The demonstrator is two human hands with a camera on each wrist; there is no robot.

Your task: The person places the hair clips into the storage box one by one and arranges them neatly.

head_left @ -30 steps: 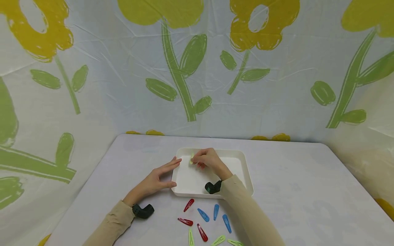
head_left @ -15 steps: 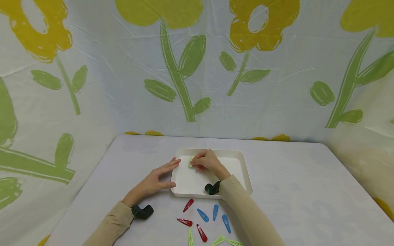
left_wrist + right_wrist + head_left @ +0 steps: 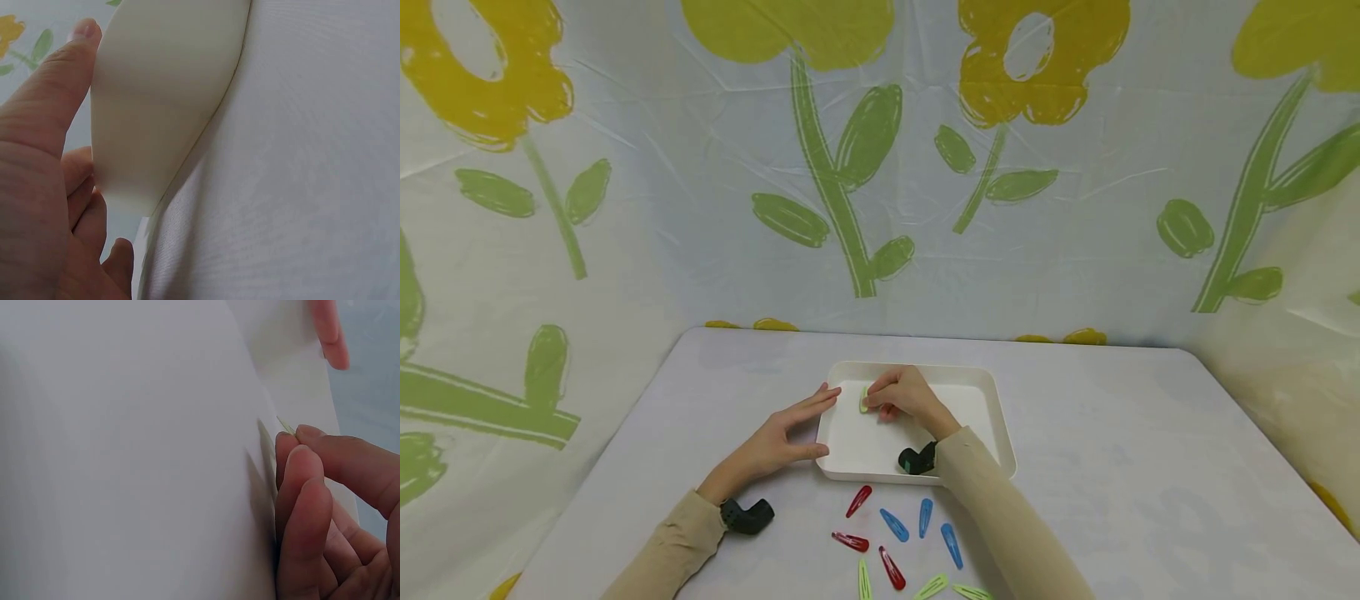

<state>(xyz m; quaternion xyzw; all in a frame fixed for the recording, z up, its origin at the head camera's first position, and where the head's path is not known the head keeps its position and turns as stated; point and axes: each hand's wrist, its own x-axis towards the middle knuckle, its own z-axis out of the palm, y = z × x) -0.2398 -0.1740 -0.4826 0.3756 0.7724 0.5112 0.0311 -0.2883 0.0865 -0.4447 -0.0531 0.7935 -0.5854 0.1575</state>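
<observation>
My right hand (image 3: pixel 908 398) pinches a light green hair clip (image 3: pixel 863 401) between thumb and fingertips, close over the floor of a white tray (image 3: pixel 917 479) near its left end. In the right wrist view only a thin tip of the hair clip (image 3: pixel 285 425) sticks out past the fingertips; the rest is hidden by them. At the tray's left side my left hand (image 3: pixel 775 442) has its fingers extended, with thumb and fingertips at the rim. The left wrist view shows the left hand (image 3: pixel 44 169) against the outer wall of the tray (image 3: pixel 159 94).
Before the tray lie loose hair clips: red ones (image 3: pixel 892 568), blue ones (image 3: pixel 894 525) and light green ones (image 3: pixel 932 587), some cut off by the frame's bottom edge. Behind the white table (image 3: pixel 1112 433) hangs a flower-patterned curtain (image 3: pixel 715 167).
The right hand has shifted slightly left and down within the tray, bringing the green hair clip along. The left hand stays at the rim, and the loose hair clips lie as before.
</observation>
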